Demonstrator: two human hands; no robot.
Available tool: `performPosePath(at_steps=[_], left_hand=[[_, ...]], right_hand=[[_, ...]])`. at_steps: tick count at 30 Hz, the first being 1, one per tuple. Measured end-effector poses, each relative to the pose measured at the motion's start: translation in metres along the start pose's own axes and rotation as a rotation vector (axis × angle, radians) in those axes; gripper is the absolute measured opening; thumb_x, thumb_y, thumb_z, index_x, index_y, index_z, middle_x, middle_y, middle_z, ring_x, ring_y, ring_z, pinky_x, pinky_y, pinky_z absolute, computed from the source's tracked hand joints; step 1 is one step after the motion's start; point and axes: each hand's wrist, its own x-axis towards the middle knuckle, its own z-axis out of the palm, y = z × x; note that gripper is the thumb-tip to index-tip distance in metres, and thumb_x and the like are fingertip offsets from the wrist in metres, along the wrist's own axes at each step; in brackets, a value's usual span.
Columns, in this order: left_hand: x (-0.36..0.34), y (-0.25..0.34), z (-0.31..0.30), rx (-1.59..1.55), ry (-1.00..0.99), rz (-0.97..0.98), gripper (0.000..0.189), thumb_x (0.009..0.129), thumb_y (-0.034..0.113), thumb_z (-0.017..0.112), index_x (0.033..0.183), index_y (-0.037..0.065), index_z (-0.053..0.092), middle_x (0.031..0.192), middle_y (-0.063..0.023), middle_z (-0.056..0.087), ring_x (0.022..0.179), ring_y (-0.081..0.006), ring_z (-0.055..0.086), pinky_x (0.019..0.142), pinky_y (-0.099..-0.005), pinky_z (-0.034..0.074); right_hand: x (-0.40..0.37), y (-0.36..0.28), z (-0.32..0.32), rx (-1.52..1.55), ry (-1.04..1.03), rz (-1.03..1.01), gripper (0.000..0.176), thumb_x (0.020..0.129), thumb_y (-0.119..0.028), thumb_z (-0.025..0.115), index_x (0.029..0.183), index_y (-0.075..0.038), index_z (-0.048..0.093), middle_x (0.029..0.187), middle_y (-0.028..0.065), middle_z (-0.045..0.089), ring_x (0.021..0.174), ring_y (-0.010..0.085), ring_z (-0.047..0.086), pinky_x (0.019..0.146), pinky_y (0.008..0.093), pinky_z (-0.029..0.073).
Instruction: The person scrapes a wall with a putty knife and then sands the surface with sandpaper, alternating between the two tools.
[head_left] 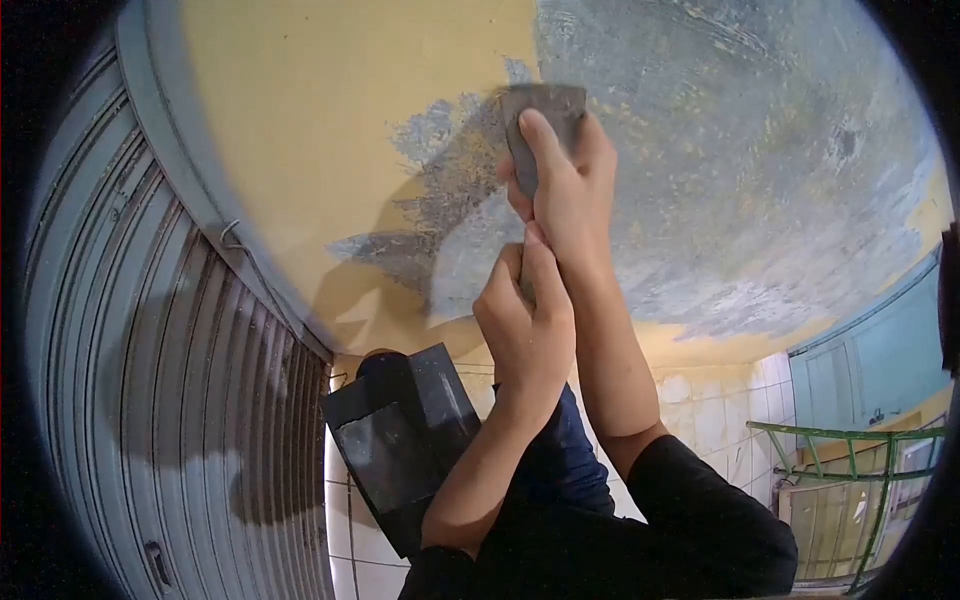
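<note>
A flat grey scraper (545, 97) is pressed with its broad blade to the wall (640, 170), at the border between yellow paint and bare grey plaster. My right hand (570, 185) is closed round it, thumb lying along the blade's face. Just below, my left hand (527, 310) is also closed, its fingertips close to my right wrist. It appears to grip the lower end of the same scraper, mostly hidden by the fingers. Ragged grey patches (430, 130) break the yellow paint left of the blade.
A ribbed metal shutter (150, 350) stands along the left side. Below my left arm is a black box-like object (385, 455) on the white tiled floor (365, 575). At right are a green metal frame (850, 435) and a light-blue cupboard or door (870, 370).
</note>
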Motion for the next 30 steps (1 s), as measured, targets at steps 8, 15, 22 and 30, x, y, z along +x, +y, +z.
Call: performPosePath(at_steps=[8, 15, 22, 30], left_hand=[[0.015, 0.012, 0.0, -0.15, 0.014, -0.007, 0.041, 0.112, 0.029, 0.052, 0.083, 0.001, 0.057, 0.071, 0.0046, 0.048, 0.064, -0.0038, 0.038, 0.056, -0.027, 0.03], [-0.021, -0.019, 0.0, 0.006, 0.042, -0.065, 0.044, 0.112, 0.028, 0.052, 0.083, -0.003, 0.057, 0.072, -0.0019, 0.056, 0.067, -0.0106, 0.049, 0.062, -0.031, 0.041], [-0.007, -0.004, 0.0, -0.007, 0.028, -0.066, 0.045, 0.112, 0.029, 0.052, 0.081, -0.003, 0.058, 0.071, -0.0024, 0.057, 0.066, -0.0104, 0.049, 0.061, -0.0304, 0.041], [0.009, 0.018, 0.002, -0.05, 0.027, -0.014, 0.044, 0.114, 0.03, 0.049, 0.084, -0.001, 0.058, 0.07, 0.002, 0.052, 0.064, -0.0067, 0.045, 0.058, -0.028, 0.037]], right_hand=[[0.011, -0.011, 0.008, -0.03, -0.096, -0.07, 0.014, 0.105, -0.014, 0.059, 0.109, -0.001, 0.057, 0.07, 0.0085, 0.065, 0.048, 0.0114, 0.054, 0.04, 0.0267, 0.038], [-0.021, 0.015, -0.027, -0.062, -0.071, 0.127, 0.014, 0.106, -0.016, 0.061, 0.11, -0.003, 0.058, 0.084, 0.0063, 0.067, 0.06, 0.01, 0.061, 0.041, 0.0243, 0.042], [-0.008, 0.003, -0.011, -0.084, -0.033, 0.082, 0.014, 0.105, -0.015, 0.062, 0.108, -0.002, 0.058, 0.087, 0.0067, 0.067, 0.063, 0.0115, 0.064, 0.043, 0.0252, 0.046], [0.009, -0.017, 0.003, -0.084, -0.131, 0.018, 0.015, 0.103, -0.014, 0.06, 0.107, 0.0, 0.058, 0.08, 0.0084, 0.066, 0.055, 0.0123, 0.06, 0.043, 0.0268, 0.044]])
